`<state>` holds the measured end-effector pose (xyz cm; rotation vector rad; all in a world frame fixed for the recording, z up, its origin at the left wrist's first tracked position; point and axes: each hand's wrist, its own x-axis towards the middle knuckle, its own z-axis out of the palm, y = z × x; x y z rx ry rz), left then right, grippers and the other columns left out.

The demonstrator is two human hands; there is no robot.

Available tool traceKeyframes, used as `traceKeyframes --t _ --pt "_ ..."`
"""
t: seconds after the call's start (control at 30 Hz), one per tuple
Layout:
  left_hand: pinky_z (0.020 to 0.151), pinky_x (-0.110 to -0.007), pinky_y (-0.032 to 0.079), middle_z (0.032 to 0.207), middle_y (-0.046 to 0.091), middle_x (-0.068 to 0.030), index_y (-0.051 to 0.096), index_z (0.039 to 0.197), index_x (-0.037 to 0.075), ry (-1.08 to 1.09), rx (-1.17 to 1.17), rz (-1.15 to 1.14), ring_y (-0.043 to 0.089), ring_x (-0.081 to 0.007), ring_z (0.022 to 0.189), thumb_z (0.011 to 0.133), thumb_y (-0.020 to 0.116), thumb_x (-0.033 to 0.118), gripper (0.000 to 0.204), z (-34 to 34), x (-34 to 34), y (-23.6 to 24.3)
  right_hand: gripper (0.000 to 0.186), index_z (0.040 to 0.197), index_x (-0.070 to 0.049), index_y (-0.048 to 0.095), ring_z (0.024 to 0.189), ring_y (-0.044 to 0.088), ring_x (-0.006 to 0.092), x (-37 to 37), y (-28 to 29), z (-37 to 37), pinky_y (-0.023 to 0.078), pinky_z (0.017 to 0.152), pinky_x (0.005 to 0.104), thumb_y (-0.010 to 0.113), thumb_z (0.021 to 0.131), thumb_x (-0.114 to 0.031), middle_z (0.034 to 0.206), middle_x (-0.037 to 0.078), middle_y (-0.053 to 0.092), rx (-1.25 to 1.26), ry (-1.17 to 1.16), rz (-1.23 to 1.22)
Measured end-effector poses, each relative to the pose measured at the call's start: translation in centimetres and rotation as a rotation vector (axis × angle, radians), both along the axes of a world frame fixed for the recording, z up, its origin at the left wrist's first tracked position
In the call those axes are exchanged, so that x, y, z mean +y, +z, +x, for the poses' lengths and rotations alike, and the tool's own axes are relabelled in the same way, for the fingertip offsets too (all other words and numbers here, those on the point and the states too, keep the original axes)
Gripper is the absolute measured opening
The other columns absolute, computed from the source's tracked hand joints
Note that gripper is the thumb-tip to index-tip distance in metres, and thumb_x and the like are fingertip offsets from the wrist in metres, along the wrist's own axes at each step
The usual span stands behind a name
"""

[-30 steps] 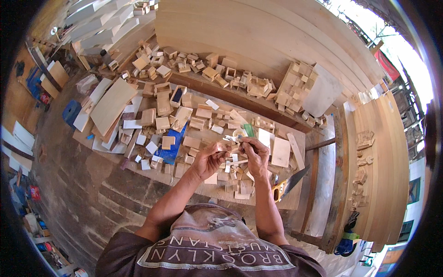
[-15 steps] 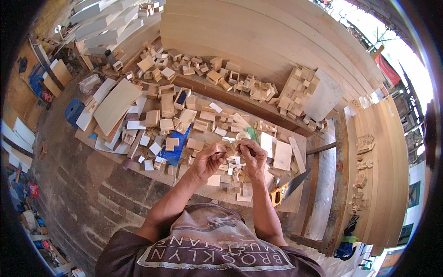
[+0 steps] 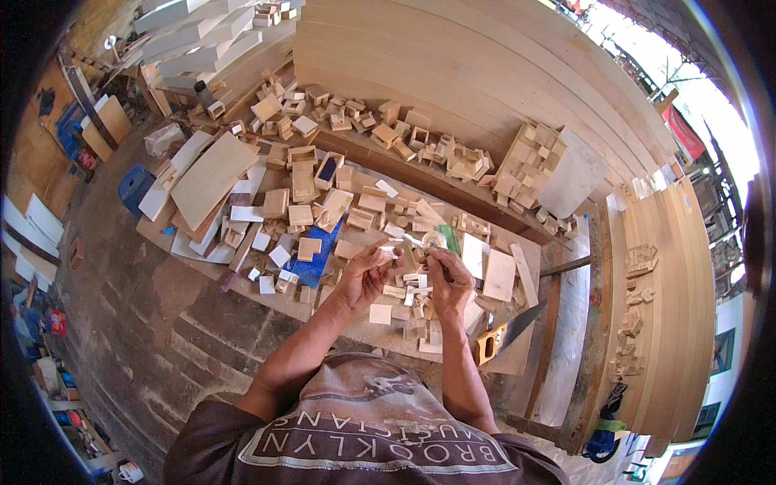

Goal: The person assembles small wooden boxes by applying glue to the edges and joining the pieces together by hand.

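Note:
Over the workbench point(image 3: 339, 315) my left hand point(image 3: 364, 279) pinches a small whitish piece point(image 3: 389, 252) between thumb and fingertips. My right hand point(image 3: 449, 279) is a short gap to the right, its fingers pressed together; whatever is in them is too small to make out. Just beyond the right fingertips sits a small round pale container point(image 3: 434, 240), beside a green strip point(image 3: 449, 238). Small wooden offcuts lie beneath and around both hands, among them a square block point(image 3: 381, 314).
A handsaw point(image 3: 489, 346) with a yellow handle lies right of my right forearm. A blue sheet point(image 3: 322, 260) is left of my hands. Small wooden boxes point(image 3: 303, 178) crowd the bench's far side. Tall planks point(image 3: 485, 73) rise behind it; larger boards point(image 3: 214, 179) lie far left.
My hands have drawn apart, leaving a wider gap between the fingertips. The whitish piece stays with my left hand. The whole view has shifted slightly.

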<state>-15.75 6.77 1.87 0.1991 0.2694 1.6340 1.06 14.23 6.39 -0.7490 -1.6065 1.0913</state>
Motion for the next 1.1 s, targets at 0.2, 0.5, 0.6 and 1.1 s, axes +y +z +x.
traceKeyframes --t 0.2,0.5,0.6,1.1 --pt "0.088 -0.027 0.061 0.126 0.061 -0.0175 0.042 0.141 -0.002 -0.014 -0.026 0.068 0.068 -0.0238 0.108 0.098 0.058 0.012 0.047 -0.5 -0.3 -0.4 0.014 0.104 0.003 0.07 0.084 0.068 0.0131 -1.6 0.5 -0.2 0.054 0.074 0.0249 0.066 0.091 0.003 0.094 0.009 0.071 -0.026 -0.066 -0.127" --pt "0.089 -0.026 0.059 0.123 0.06 -0.0179 0.044 0.136 -0.006 0.012 0.039 0.102 0.066 -0.0227 0.108 0.097 0.06 0.015 0.047 -0.5 -1.0 -0.5 0.014 0.105 0.004 0.069 0.081 0.067 0.0115 -2.5 -0.9 -1.0 0.053 0.07 0.0237 0.066 0.092 0.001 0.091 0.009 0.072 0.021 -0.035 -0.146" --pt "0.09 -0.026 0.059 0.124 0.06 -0.0179 0.044 0.136 -0.006 -0.001 0.021 0.103 0.066 -0.0231 0.11 0.096 0.061 0.015 0.048 -0.7 -1.1 -0.5 0.014 0.105 0.005 0.069 0.079 0.067 0.012 -3.1 0.0 -1.1 0.054 0.069 0.0245 0.066 0.092 0.0 0.087 0.009 0.071 0.031 -0.064 -0.155" --pt "0.09 -0.027 0.059 0.125 0.061 -0.0173 0.051 0.132 0.0 -0.019 -0.028 0.143 0.066 -0.0282 0.112 0.095 0.063 0.007 0.04 -1.8 -1.6 -0.5 0.02 0.098 0.004 0.07 0.059 0.061 0.0138 -4.0 0.5 -1.8 0.048 0.053 0.0262 0.068 0.095 -0.015 0.076 0.008 0.068 0.255 0.064 -0.505"
